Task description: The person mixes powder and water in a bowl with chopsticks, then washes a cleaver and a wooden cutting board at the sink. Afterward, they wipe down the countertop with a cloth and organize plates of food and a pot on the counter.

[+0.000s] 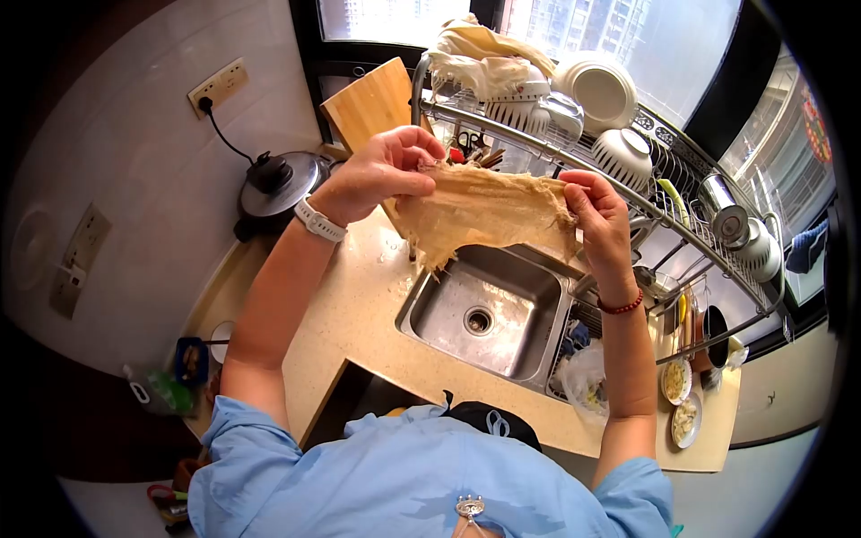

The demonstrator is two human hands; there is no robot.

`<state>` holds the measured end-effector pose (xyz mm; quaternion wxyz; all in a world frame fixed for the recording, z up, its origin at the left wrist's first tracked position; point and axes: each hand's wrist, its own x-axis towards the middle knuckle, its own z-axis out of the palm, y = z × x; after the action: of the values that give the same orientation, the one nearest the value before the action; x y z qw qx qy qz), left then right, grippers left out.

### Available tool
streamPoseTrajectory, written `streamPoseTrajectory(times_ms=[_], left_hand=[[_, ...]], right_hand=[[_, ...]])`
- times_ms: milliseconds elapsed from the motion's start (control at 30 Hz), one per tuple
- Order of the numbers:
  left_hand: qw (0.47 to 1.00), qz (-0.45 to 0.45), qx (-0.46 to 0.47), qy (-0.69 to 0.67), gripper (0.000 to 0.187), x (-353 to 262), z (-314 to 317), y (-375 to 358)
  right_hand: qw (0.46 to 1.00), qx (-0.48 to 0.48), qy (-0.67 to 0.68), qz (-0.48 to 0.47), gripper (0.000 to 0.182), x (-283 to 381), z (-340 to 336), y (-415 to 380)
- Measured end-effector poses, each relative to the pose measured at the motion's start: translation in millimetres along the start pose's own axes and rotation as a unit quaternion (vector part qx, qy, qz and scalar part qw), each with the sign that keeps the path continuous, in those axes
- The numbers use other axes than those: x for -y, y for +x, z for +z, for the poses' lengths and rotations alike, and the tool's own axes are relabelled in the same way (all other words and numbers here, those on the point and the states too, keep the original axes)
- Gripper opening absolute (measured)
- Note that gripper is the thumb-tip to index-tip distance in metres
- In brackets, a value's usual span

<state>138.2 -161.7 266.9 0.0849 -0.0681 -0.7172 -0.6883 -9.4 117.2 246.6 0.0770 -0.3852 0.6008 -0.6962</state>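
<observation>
A worn, yellowish-brown cloth (489, 211) with frayed edges is stretched between my two hands, above the far side of the metal sink (529, 309). My left hand (390, 175) pinches its upper left corner, thumb against fingers. At the opposite end, my right hand (599, 211) grips the upper right corner. Light passes through the thin fabric, and its lower left edge hangs ragged. Behind the cloth, part of the sink's far rim is hidden.
A dish rack (538, 143) with bowls spans the back. An electric pan (278, 184) and a wooden cutting board (369, 103) stand left. A plastic bag (583, 381) sits right of the sink, near two small plates of food (686, 421).
</observation>
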Motion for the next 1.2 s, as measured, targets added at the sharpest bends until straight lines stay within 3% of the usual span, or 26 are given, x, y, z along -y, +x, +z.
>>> streamPoseTrajectory(times_ms=[67,133,167,200,267,333,400,500,533,600,633,667,733,800,833,867,933,967,1000,1033,1100,1133,1200], left_hand=[[0.997,0.03,-0.044,0.05,0.022,-12.4,-11.0,6.7],[0.974,0.125,-0.09,0.164,0.018,-15.7,-20.8,28.4],[0.897,0.264,-0.134,0.329,0.019,-19.0,-22.2,43.6],[0.898,0.264,-0.131,0.328,0.019,-19.7,-25.9,62.1],[0.68,0.434,-0.252,0.535,0.02,-18.7,-28.9,96.7],[0.602,0.347,-0.258,0.671,0.023,-21.3,-15.0,114.0],[0.537,0.256,-0.21,0.776,0.025,-10.8,-5.1,126.8],[0.594,0.253,-0.18,0.742,0.014,-15.4,-0.8,128.4],[0.613,0.248,-0.176,0.729,0.021,-17.7,2.3,130.2],[0.595,0.235,-0.137,0.756,0.016,-19.0,16.7,130.5],[0.625,0.247,-0.119,0.731,0.015,-21.6,28.6,123.3],[0.599,0.263,-0.129,0.745,0.019,-11.7,21.7,133.3],[0.64,0.275,-0.16,0.7,0.025,-0.6,18.4,141.2],[0.498,0.335,-0.171,0.781,0.019,8.6,11.0,154.2],[0.499,0.296,-0.157,0.799,0.019,4.5,10.9,156.0],[0.498,0.256,-0.142,0.816,0.02,0.4,11.5,156.2],[0.57,0.245,-0.19,0.761,0.02,6.8,5.8,161.6],[0.576,0.323,-0.203,0.723,0.023,11.1,-6.4,165.7],[0.547,0.383,-0.239,0.705,0.019,12.4,3.5,162.1],[0.606,0.357,-0.289,0.65,0.022,13.0,17.4,151.3],[0.631,0.423,-0.286,0.584,0.018,26.3,32.9,133.5],[0.646,0.459,-0.274,0.545,0.017,36.5,41.9,123.5],[0.629,0.488,-0.256,0.549,0.017,62.2,85.4,102.5]], right_hand=[[1.0,0.011,-0.006,0.011,0.015,1.5,1.3,9.5],[0.983,0.004,-0.136,-0.122,0.016,-1.9,5.0,28.0],[0.956,-0.001,-0.218,-0.196,0.019,1.6,9.6,40.6],[0.956,-0.004,-0.22,-0.194,0.019,7.2,15.0,54.6],[0.845,-0.066,-0.409,-0.337,0.018,20.4,25.8,84.4],[0.747,-0.037,-0.602,-0.28,0.018,27.6,33.6,107.4],[0.621,-0.059,-0.721,-0.302,0.019,32.7,37.1,116.8],[0.665,-0.054,-0.664,-0.337,0.015,44.6,37.2,100.1],[0.761,-0.015,-0.498,-0.415,0.007,55.9,35.0,85.6],[0.788,-0.021,-0.5,-0.358,0.006,34.3,15.7,59.0],[0.803,-0.012,-0.478,-0.357,0.007,30.8,7.0,42.4],[0.836,0.015,-0.456,-0.306,0.007,24.6,-2.3,20.0],[0.861,0.062,-0.465,-0.194,0.009,6.3,-29.0,-22.2],[0.895,0.119,-0.431,0.004,0.01,-21.8,-60.5,-61.7],[0.907,0.116,-0.374,0.155,0.011,-43.8,-80.3,-78.8],[0.896,0.112,-0.307,0.301,0.012,-70.8,-102.3,-97.5],[0.858,0.102,-0.299,0.404,0.016,-140.1,-154.2,-136.0],[0.826,0.097,-0.372,0.413,0.019,-178.1,-182.1,-157.0],[0.788,0.092,-0.441,0.419,0.022,-213.2,-206.9,-175.3],[0.79,0.094,-0.437,0.42,0.022,-240.7,-224.3,-188.7],[0.734,0.031,-0.524,0.431,0.028,-287.9,-251.3,-210.3],[0.736,0.031,-0.519,0.433,0.028,-312.8,-261.1,-216.0],[0.668,0.03,-0.608,0.429,0.036,-350.8,-276.0,-223.4]])
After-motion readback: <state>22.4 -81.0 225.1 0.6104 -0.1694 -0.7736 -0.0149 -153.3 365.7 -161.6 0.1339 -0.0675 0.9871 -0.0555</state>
